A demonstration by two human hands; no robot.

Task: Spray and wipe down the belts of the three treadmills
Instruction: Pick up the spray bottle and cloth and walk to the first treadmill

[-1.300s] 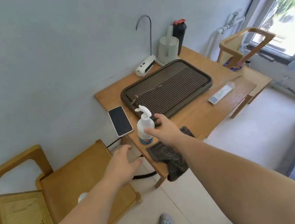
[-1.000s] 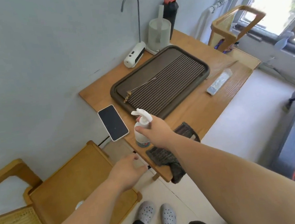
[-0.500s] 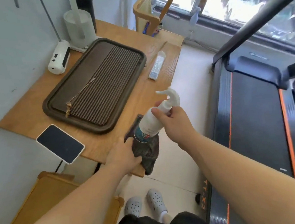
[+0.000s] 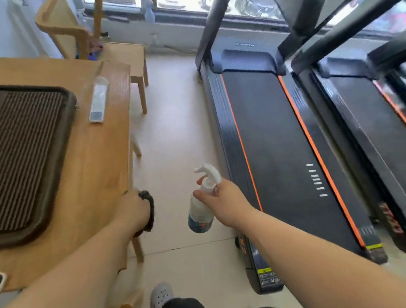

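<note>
Two treadmill belts lie side by side on the right: the left belt [image 4: 274, 145] and the right belt [image 4: 384, 133]. The right hand [image 4: 223, 199] grips one white spray bottle [image 4: 200, 209] over the floor, just left of them. The left hand [image 4: 135, 212] clutches one dark cloth [image 4: 149, 205] at the tabletop's [image 4: 100, 152] near edge.

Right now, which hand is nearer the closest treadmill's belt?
Right. The right hand, holding the bottle, is just left of the belt. The left hand, gripping the cloth, is farther left at the table edge.
</note>
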